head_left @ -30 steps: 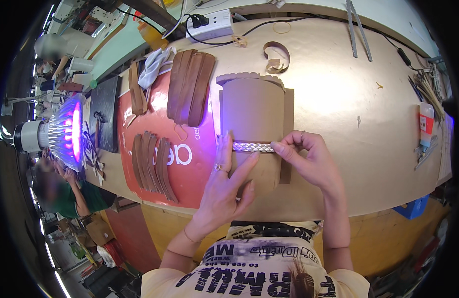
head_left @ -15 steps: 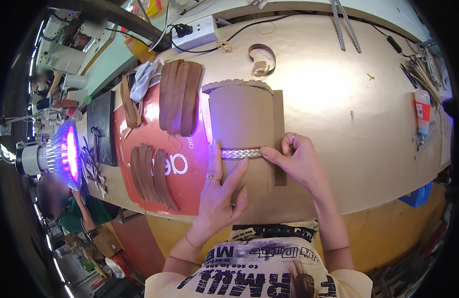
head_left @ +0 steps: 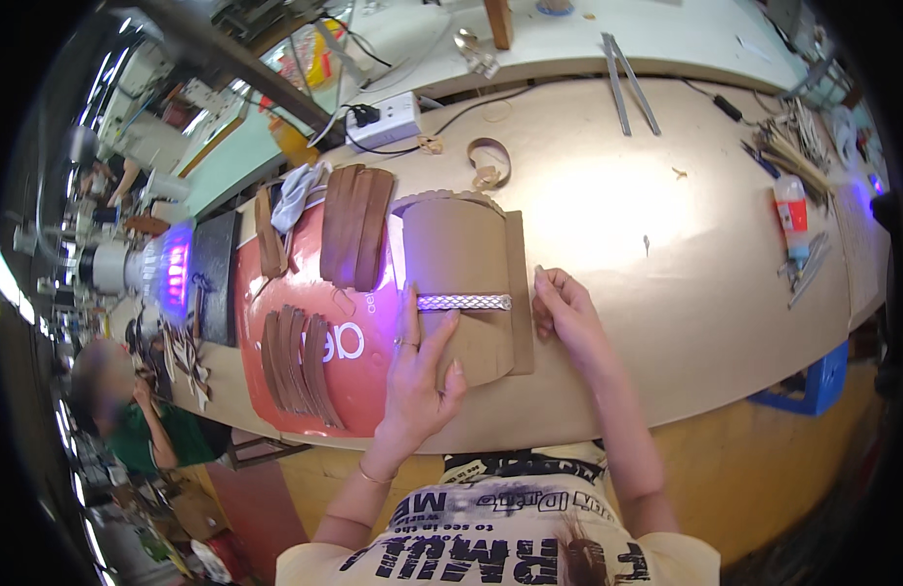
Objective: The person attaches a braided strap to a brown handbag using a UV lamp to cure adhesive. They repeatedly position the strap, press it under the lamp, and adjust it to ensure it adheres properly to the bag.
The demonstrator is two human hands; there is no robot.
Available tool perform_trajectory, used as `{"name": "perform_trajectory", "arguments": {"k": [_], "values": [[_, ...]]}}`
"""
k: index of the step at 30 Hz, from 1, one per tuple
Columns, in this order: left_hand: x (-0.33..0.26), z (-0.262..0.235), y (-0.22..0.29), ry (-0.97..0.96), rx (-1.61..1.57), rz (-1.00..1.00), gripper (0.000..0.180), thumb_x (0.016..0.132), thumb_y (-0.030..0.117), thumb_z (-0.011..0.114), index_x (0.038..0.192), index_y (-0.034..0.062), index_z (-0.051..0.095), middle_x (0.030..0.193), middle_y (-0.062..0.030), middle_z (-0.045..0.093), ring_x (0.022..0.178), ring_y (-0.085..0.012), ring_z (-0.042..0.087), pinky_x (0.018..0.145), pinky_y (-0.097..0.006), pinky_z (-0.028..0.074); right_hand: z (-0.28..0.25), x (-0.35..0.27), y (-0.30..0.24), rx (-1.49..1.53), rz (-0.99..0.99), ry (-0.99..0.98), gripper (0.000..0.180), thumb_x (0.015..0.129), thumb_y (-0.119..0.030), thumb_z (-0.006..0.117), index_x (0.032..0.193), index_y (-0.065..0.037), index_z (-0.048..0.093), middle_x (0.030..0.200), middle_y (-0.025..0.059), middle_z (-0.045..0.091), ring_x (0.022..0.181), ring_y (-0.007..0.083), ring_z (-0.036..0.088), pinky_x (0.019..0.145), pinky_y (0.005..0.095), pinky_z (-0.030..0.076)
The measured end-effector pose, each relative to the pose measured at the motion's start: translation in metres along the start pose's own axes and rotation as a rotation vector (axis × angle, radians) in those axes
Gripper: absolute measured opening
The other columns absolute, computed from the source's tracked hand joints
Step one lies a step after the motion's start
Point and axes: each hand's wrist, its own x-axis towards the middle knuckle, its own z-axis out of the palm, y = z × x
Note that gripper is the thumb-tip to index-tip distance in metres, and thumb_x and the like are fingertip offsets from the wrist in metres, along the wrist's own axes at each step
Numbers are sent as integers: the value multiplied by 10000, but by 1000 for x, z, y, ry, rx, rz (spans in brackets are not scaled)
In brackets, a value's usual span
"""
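Note:
A curved brown form [head_left: 456, 244] with a scalloped far edge lies before me. Across it runs a silver braided strip [head_left: 466, 303] over a brown band, its right end uncovered. My left hand [head_left: 420, 381] rests on the form's near left part with its fingers spread, the fingertips at the strip's left end and just below it. Off the right edge of the form, my right hand [head_left: 568, 317] hovers apart from the strip. Its fingers are curled and pinched together; what they hold, if anything, cannot be made out.
On a red sheet [head_left: 266, 264] at left lie brown leather strips [head_left: 358, 225] and more narrow strips [head_left: 300, 366]. A lit lamp [head_left: 173, 272] stands beyond, near another person [head_left: 168, 430]. A curled strip [head_left: 500, 156], metal rods [head_left: 627, 88] and a glue bottle [head_left: 791, 215] lie around.
My right hand has let go of the strip's right end and moved right, off the form. The left hand still rests on the form. The whole view has shifted a little.

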Motion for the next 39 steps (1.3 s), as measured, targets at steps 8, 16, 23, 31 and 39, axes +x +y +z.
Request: {"name": "perform_trajectory", "arguments": {"k": [8, 16, 23, 31, 39], "values": [[-11, 1, 0, 84, -16, 19, 572, 815, 144, 649, 1377, 112, 549, 1574, -297, 198, 1398, -472, 334, 1152, -510, 263, 42, -22, -15, -140, -272, -217, 226, 960, -237, 660, 997, -15, 681, 759, 2, 650, 627, 42, 547, 578, 192, 426], [-24, 7, 4, 134, 87, -24, 702, 897, 397, 651, 1482, 89, 414, 1588, -236, 226, 1455, -430, 245, 1171, -524, 211, 46, -27, -5, -369, -305, -6, 258, 921, -179, 705, 1098, -5, 634, 856, 25, 637, 671, 38, 500, 560, 198, 386], [-25, 8, -1, 85, -67, -38, 761, 891, 423, 648, 1506, 77, 365, 1594, -214, 229, 1473, -429, 195, 1174, -523, 217, 54, -55, 20, -1100, -851, -84, 721, 995, -388, 492, 1546, -30, 196, 1568, 243, 210, 1448, 430, 205, 1175, 510, 179], [-24, 15, -3, 253, -249, -73, 658, 874, 310, 641, 1452, 72, 438, 1569, -208, 288, 1429, -428, 306, 1146, -503, 296, 54, -47, 47, -847, -672, -259, 817, 1013, -565, 346, 1577, -91, -6, 1631, 204, -81, 1507, 386, -47, 1203, 490, 22], [-30, 15, 13, 352, -13, -47, 490, 856, 313, 715, 1262, 87, 559, 1454, -186, 452, 1343, -381, 427, 1133, -502, 306, 23, -41, 63, -307, -478, -170, 724, 1049, -428, 393, 1575, -75, 42, 1617, 215, 120, 1491, 373, 153, 1195, 475, 187]]}}
